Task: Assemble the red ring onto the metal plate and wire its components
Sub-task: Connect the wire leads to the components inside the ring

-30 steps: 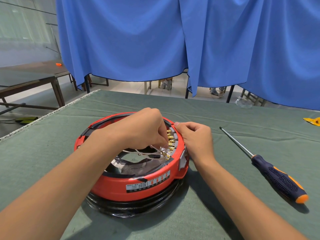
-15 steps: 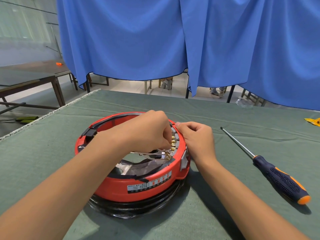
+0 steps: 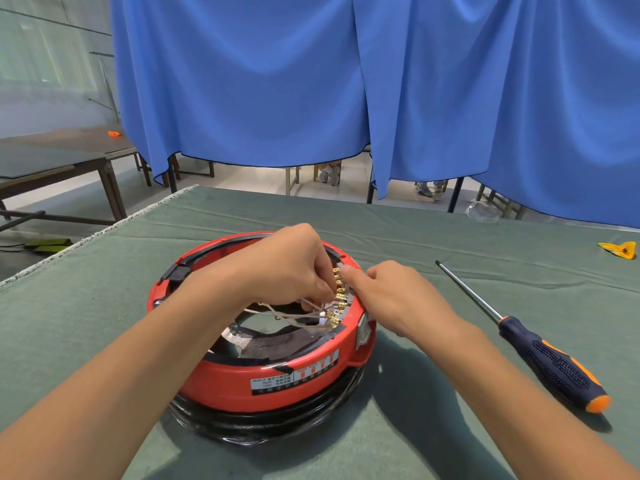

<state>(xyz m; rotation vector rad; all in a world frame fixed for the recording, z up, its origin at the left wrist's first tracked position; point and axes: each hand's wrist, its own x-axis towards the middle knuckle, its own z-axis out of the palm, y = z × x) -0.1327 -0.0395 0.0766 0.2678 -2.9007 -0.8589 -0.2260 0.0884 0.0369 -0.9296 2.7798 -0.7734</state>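
Red ring [image 3: 242, 382] sitting on table [image 3: 104, 306] atop black base. Left hand [image 3: 291, 268] fingers pinching white wires [image 3: 304, 315] beside gold terminals [image 3: 338, 292]; right hand [image 3: 398, 296] curled, thumb pressing terminal row. Screwdriver [image 3: 540, 355] lying right.

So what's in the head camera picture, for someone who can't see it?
Two bare hands work at a row of gold terminals inside a red ring on a green table: the left hand pinches white wires, the right hand touches the rim. A screwdriver lies to the right.
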